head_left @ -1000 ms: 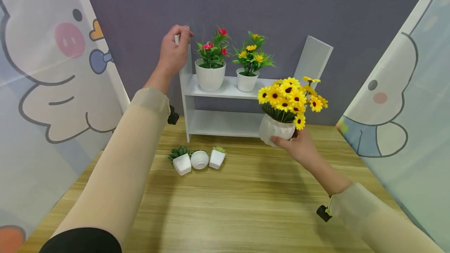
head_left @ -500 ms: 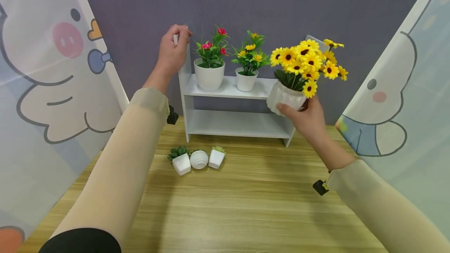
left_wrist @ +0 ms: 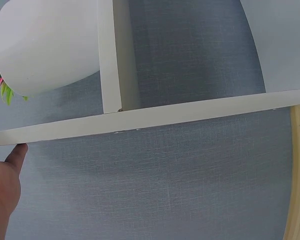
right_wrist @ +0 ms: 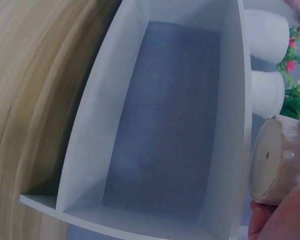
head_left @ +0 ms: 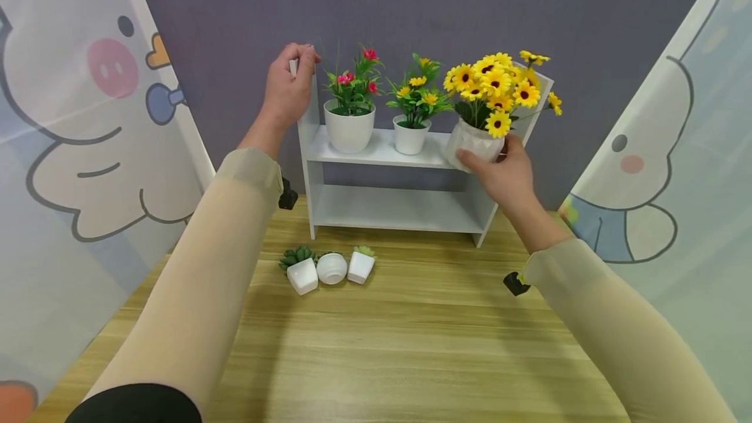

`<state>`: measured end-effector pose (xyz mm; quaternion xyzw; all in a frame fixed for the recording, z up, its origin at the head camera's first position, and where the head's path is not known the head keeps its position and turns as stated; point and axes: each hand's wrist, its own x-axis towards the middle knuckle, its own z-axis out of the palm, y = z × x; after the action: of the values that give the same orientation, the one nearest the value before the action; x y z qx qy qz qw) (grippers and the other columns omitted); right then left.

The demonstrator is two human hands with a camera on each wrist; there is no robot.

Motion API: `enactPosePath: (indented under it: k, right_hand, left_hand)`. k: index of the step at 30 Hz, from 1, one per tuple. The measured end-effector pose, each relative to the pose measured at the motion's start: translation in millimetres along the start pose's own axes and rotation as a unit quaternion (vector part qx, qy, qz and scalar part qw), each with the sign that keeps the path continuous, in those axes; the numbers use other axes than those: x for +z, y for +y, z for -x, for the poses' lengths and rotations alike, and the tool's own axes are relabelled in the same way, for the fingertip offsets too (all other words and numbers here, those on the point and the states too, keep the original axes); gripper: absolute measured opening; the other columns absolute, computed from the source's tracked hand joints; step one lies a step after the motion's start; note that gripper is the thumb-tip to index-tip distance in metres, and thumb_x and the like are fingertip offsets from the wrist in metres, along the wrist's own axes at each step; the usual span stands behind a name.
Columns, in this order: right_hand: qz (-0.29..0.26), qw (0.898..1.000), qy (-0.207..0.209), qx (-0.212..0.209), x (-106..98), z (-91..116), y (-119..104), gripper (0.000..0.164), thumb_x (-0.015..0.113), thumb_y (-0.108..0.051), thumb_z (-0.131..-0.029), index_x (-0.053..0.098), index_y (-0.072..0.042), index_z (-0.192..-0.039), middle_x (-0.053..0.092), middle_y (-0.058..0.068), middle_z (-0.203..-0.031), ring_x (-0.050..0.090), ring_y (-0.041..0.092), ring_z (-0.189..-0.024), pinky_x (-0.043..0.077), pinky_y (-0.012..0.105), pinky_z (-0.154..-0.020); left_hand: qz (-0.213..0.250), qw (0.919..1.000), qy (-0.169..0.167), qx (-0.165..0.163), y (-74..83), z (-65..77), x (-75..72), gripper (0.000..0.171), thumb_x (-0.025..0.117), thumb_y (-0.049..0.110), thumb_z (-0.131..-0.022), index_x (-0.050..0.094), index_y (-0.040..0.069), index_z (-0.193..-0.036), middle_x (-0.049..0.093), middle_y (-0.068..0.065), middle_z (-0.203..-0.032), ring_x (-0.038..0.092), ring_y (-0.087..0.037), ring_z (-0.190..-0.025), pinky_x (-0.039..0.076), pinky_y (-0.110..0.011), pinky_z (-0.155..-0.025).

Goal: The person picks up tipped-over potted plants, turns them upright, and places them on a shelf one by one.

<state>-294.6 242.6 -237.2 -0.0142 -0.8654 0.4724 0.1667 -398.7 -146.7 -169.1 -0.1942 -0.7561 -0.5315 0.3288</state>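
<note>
My right hand (head_left: 506, 172) grips a white faceted flowerpot (head_left: 472, 142) full of yellow sunflowers (head_left: 496, 87). The pot is tilted at the right end of the upper board of a white two-tier shelf (head_left: 399, 207); its underside (right_wrist: 265, 157) shows in the right wrist view, close by the board's front edge. My left hand (head_left: 290, 83) holds the top of the shelf's left side panel (left_wrist: 155, 117), fingers curled over it. On the upper board stand a white pot with red flowers (head_left: 350, 126) and a smaller white pot with yellow flowers (head_left: 410, 136).
In front of the shelf, three small white succulent pots lie tipped on the wooden table (head_left: 411, 331): a square one (head_left: 303, 277), a round one (head_left: 331, 269) and another square one (head_left: 361, 267). A grey wall (head_left: 411, 5) stands behind; cartoon-printed panels (head_left: 664, 168) flank both sides.
My right hand has lifted the sunflower pot from in front of the shelf up to the upper board's right end, lately shifting slightly left. The left hand stays on the side panel.
</note>
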Motion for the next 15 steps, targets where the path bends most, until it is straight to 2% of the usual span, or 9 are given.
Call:
enactPosePath:
  k: [3, 7, 10, 15]
  right_hand:
    - [-0.001, 1.000, 0.002, 0.007, 2, -6, 1, 0.108, 0.081, -0.065, -0.091, 0.030, -0.009, -0.168, 0.047, 0.017, -0.164, 0.053, 0.033, -0.139, 0.050, 0.051, -0.112]
    - [0.000, 1.000, 0.006, 0.013, 6, -12, 1, 0.109, 0.082, -0.064, -0.091, 0.030, -0.007, -0.169, 0.048, 0.018, -0.165, 0.053, 0.034, -0.141, 0.048, 0.053, -0.116]
    - [0.006, 1.000, 0.011, 0.016, 9, -15, 2, 0.110, 0.082, -0.061, -0.091, 0.029, -0.006, -0.170, 0.048, 0.018, -0.165, 0.052, 0.035, -0.143, 0.047, 0.054, -0.119]
    - [0.026, 0.999, 0.016, 0.014, 12, -18, 0, 0.108, 0.081, -0.061, -0.092, 0.030, -0.005, -0.169, 0.048, 0.019, -0.167, 0.052, 0.037, -0.148, 0.047, 0.055, -0.121]
  left_hand:
    - [0.004, 1.0000, 0.001, 0.001, -0.6, 0.4, -0.2, 0.036, 0.050, 0.035, -0.117, 0.066, 0.003, -0.115, 0.059, 0.004, -0.114, 0.050, -0.008, -0.153, 0.041, -0.028, -0.125]
    - [0.004, 1.0000, -0.002, -0.008, -0.4, 1.3, -0.8, 0.036, 0.050, 0.037, -0.117, 0.067, 0.006, -0.115, 0.061, 0.001, -0.120, 0.048, -0.008, -0.155, 0.038, -0.027, -0.126]
    - [0.001, 0.9999, -0.004, -0.011, 0.0, 1.7, -0.8, 0.038, 0.050, 0.037, -0.117, 0.066, 0.003, -0.118, 0.062, 0.000, -0.126, 0.047, -0.008, -0.156, 0.036, -0.025, -0.128]
    - [-0.002, 0.9999, -0.002, -0.010, 0.9, 1.3, -0.5, 0.034, 0.049, 0.038, -0.117, 0.067, 0.008, -0.114, 0.061, 0.000, -0.120, 0.048, -0.008, -0.155, 0.039, -0.026, -0.126]
